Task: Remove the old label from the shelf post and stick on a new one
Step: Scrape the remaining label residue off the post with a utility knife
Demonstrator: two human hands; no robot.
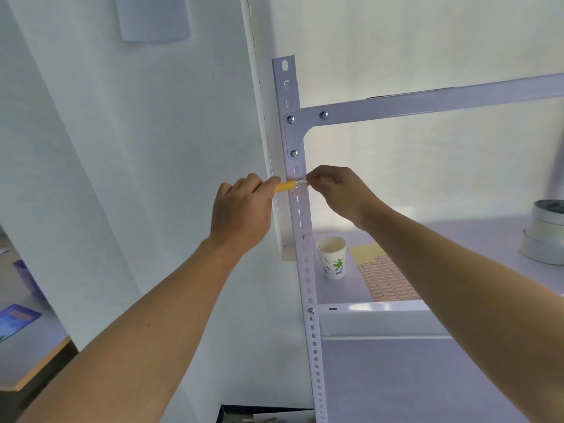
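Observation:
The white perforated shelf post [305, 254] rises through the middle of the view. My left hand [241, 212] grips a yellow-handled scraper [285, 186] whose blade end lies across the post just under the bracket. My right hand [338, 190] pinches at the blade tip [302, 182], where a small pale scrap sits; whether it is the old label I cannot tell. Faint reddish residue [296, 193] marks the post just below the blade. A sheet of red-bordered new labels [386, 280] on yellow backing lies on the shelf.
A printed paper cup [332, 257] stands on the shelf board [457, 236] beside the post. Rolls of white tape [546, 233] are stacked at the far right. The upper shelf beam [427, 102] crosses above. A wall corner lies left, with a table edge [39, 367] at lower left.

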